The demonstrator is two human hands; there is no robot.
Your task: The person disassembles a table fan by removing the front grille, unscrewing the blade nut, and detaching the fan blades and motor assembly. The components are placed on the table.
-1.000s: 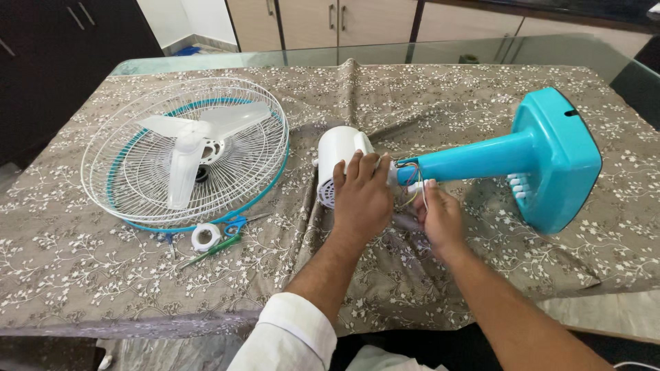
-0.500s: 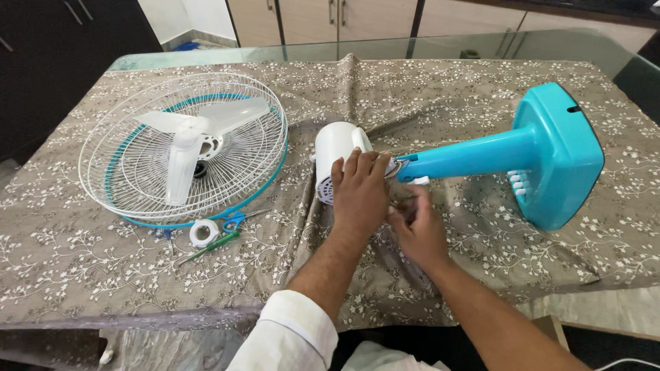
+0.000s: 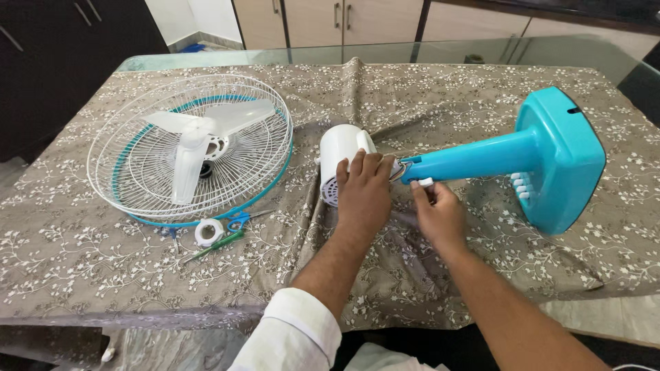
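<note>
Meanwhile, from my remote seat, I see a glass-topped table (image 3: pixel 522 49) draped in a brown floral tablecloth (image 3: pixel 440 89), with a dismantled pedestal fan spread across it. Largest is the white wire fan guard (image 3: pixel 254 113) with its teal rim, lying flat at the left and cradling the translucent three-blade fan blade (image 3: pixel 189 148). To the right, the teal fan stand (image 3: pixel 481 156) lies on its side, its square base tipped up at the far right and its neck pointing left toward the white motor housing (image 3: pixel 338 148) at the centre.

My left hand (image 3: pixel 363 196) lies palm-down over the joint where housing meets neck, fingers curled over the top and pressing on it. My right hand (image 3: pixel 440 214) sits just below the neck, thumb and fingertips pinched on a small white connector (image 3: pixel 425 183). Half a second ago that hand was lower and nearer the left one, working at loose wires; now it has risen to the neck, and the wires no longer show.

Near the guard's front rim lie a white tape roll (image 3: pixel 207 232), blue-handled scissors (image 3: pixel 238 220) and a green screwdriver (image 3: pixel 213 246), all unmoved.
</note>
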